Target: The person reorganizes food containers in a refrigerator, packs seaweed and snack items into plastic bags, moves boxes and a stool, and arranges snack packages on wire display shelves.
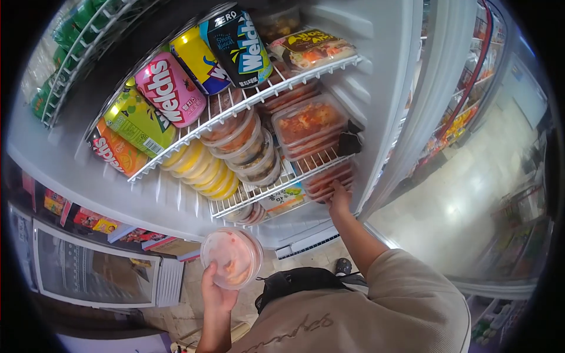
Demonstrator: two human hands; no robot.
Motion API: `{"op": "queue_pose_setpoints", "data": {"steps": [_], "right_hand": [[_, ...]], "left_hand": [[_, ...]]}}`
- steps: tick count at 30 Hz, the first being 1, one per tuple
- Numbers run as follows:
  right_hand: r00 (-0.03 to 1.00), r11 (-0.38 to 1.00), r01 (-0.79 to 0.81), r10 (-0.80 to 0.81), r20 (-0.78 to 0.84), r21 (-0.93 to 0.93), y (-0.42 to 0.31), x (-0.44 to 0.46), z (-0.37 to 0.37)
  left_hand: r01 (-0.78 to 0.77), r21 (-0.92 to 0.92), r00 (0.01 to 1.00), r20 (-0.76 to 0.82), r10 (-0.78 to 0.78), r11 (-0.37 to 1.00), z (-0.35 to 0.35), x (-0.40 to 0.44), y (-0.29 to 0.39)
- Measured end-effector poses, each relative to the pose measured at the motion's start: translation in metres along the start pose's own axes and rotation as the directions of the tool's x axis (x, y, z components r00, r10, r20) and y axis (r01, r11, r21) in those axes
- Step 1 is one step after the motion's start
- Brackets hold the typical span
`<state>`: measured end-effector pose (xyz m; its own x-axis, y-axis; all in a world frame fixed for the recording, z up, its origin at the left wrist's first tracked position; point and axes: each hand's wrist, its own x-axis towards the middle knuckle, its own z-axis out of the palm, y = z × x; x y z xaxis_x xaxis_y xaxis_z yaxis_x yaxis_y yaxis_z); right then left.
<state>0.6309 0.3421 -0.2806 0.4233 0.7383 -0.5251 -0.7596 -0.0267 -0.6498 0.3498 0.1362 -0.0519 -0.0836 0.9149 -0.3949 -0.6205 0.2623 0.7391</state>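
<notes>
My left hand (219, 289) is closed on a round clear plastic tub (231, 259) with a lid and reddish food inside, held in front of the fridge. Its thumb lies across the lid. Low in the fridge, my right hand (338, 199) grips the front edge of a rectangular food container (325, 183) in a stack; some fingers are hidden. Above that stack, more rectangular containers (310, 125) of red food sit on a wire shelf. To their left stand stacked round tubs (259, 156) and tubs with yellow contents (203, 170).
Welch's cans (244, 50) and a food packet (312, 48) line the upper wire shelf (247, 97). The fridge door (391, 117) stands open on the right. At lower left is a glass-fronted cabinet (97, 265). Green bottles (67, 35) show at upper left.
</notes>
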Motion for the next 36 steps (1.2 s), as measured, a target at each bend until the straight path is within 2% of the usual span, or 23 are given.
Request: {"op": "queue_pose_setpoints", "data": {"steps": [5, 12, 14, 16, 18, 20, 22, 27, 29, 31, 33, 36], "right_hand": [[0.998, 0.994, 0.062, -0.062, -0.002, -0.094, 0.02, 0.004, -0.032], [0.993, 0.986, 0.109, -0.102, 0.063, -0.128, 0.009, -0.055, -0.062], [0.993, 0.991, 0.114, -0.114, 0.007, -0.071, 0.019, -0.06, -0.083], [0.995, 0.997, 0.073, -0.075, 0.067, 0.022, 0.016, -0.081, -0.094], [0.995, 0.995, 0.095, -0.095, 0.017, 0.013, 0.007, -0.107, -0.097], [0.994, 0.994, 0.102, -0.101, 0.05, -0.027, -0.011, -0.138, -0.093], [0.991, 0.991, 0.134, -0.135, 0.027, 0.02, -0.028, -0.16, -0.08], [0.968, 0.973, 0.223, -0.228, 0.101, 0.055, -0.092, -0.212, -0.01], [0.953, 0.961, 0.267, -0.274, 0.132, 0.063, -0.11, -0.21, 0.016], [0.927, 0.955, 0.295, -0.295, 0.234, 0.035, -0.125, -0.203, 0.041], [0.914, 0.945, 0.328, -0.319, 0.249, 0.006, -0.134, -0.196, 0.069], [0.906, 0.951, 0.306, -0.306, 0.293, 0.045, -0.14, -0.175, 0.103]], "left_hand": [[0.036, 0.07, 0.999, 0.031, -0.038, 0.997, -0.02, 0.008, 0.017], [0.082, 0.064, 0.987, 0.137, -0.09, 0.995, -0.065, 0.01, 0.046], [0.117, 0.082, 0.98, 0.152, -0.128, 0.99, -0.077, 0.013, 0.052], [0.139, 0.072, 0.97, 0.192, -0.15, 0.988, -0.089, 0.018, 0.056], [0.164, 0.065, 0.957, 0.232, -0.175, 0.984, -0.096, 0.02, 0.06], [0.173, 0.093, 0.942, 0.276, -0.192, 0.98, -0.096, 0.022, 0.063], [0.188, 0.085, 0.93, 0.304, -0.205, 0.978, -0.098, 0.023, 0.064], [0.202, 0.067, 0.915, 0.344, -0.212, 0.977, -0.101, 0.019, 0.07], [0.185, 0.064, 0.909, 0.368, -0.195, 0.981, -0.104, 0.016, 0.072], [0.181, 0.047, 0.909, 0.374, -0.186, 0.982, -0.105, 0.01, 0.076], [0.177, 0.027, 0.908, 0.381, -0.174, 0.984, -0.108, 0.003, 0.081], [0.155, 0.009, 0.896, 0.42, -0.145, 0.988, -0.112, -0.002, 0.083]]}}
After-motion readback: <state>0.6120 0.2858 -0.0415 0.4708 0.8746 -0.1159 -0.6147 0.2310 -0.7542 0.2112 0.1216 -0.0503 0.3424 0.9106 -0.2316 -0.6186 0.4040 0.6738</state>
